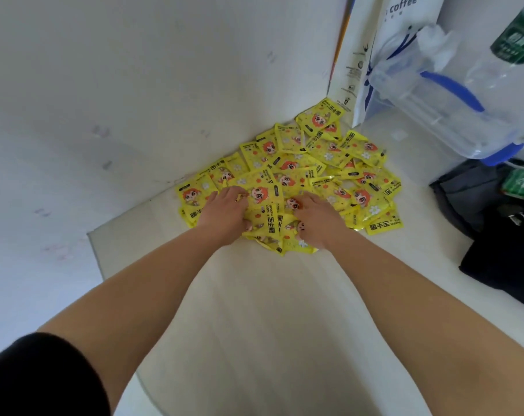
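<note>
A heap of several yellow hand-warmer packets (323,157) with an orange-haired cartoon figure lies on the pale table (254,310), against the white wall. My left hand (223,213) and my right hand (316,219) both reach into the near edge of the heap. Between them sits a bunched clump of packets (272,223). The fingers of each hand curl down into that clump and grip it from either side, thumbs tucked under the packets.
A white paper coffee bag (402,31) stands at the back right. Beside it are a clear plastic container with blue trim (453,109) and a plastic bottle with a green label (516,40). A dark bag (501,235) lies at the right edge.
</note>
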